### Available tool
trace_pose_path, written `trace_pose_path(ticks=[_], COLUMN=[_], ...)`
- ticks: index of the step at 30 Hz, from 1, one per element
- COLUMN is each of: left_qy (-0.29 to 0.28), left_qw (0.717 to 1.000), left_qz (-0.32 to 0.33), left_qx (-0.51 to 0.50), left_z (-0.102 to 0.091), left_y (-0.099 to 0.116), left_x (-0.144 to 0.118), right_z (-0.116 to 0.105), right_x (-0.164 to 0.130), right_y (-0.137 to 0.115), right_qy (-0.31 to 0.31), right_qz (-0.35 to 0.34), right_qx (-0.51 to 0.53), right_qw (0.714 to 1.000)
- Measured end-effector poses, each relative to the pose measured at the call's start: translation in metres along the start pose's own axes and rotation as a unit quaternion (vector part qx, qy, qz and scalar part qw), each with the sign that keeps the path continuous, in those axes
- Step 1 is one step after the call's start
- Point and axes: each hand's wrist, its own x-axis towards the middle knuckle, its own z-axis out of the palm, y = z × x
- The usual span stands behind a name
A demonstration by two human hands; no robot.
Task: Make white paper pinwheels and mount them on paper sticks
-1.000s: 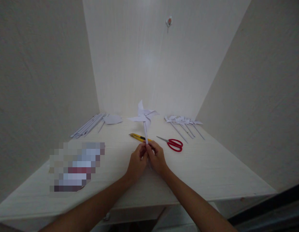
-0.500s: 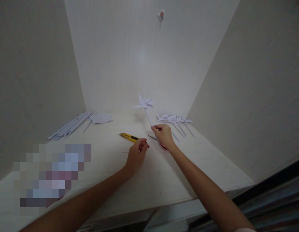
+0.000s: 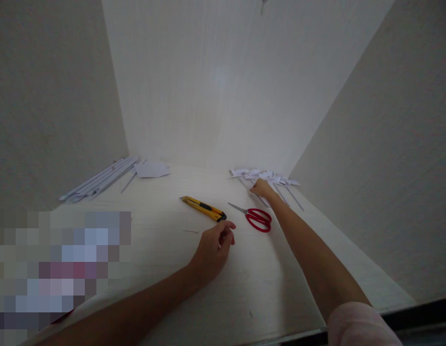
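Observation:
My right hand [image 3: 265,188] reaches to the back right, its fingers closed on the paper stick of a pinwheel laid among the others. Several white paper pinwheels [image 3: 268,176] lie there in a row, sticks toward me, partly covered by that hand. My left hand [image 3: 213,247] hovers low over the table, fingers loosely curled and apart, with nothing in it. Just beyond its fingertips lies a yellow utility knife [image 3: 203,208] with black parts. Red-handled scissors [image 3: 259,219] rest between my two arms, blades pointing left.
Rolled paper sticks [image 3: 100,181] lie in a bundle at the back left, beside white paper pieces [image 3: 152,169]. A thin pin-like piece [image 3: 190,231] lies left of my left hand. Walls [image 3: 219,96] enclose the white table [image 3: 165,269]. A blurred patch covers the near left.
My right hand has carried the pinwheel from mid-table, where it was held up, to the row at the right. The scissors are now uncovered. My left hand has drawn slightly nearer, off the knife.

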Motion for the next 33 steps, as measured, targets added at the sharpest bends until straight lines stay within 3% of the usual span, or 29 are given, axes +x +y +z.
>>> trace_pose_path(ticks=[6,19,33], left_qy=[-0.017,-0.033,-0.047], left_qw=[1.0,0.999,0.999], left_qz=[0.002,0.003,0.0], left_qx=[0.0,0.016,0.022], left_z=[0.0,-0.001,-0.002], left_y=[0.0,0.002,0.001], left_x=[-0.002,0.0,0.0], right_z=[0.014,0.021,0.019], right_x=[0.01,0.012,0.012], right_y=[0.004,0.023,0.055], right_qy=[-0.039,0.006,0.011], right_qz=[-0.006,0.021,0.052], right_qx=[0.002,0.003,0.008], right_qw=[0.999,1.0,0.999])
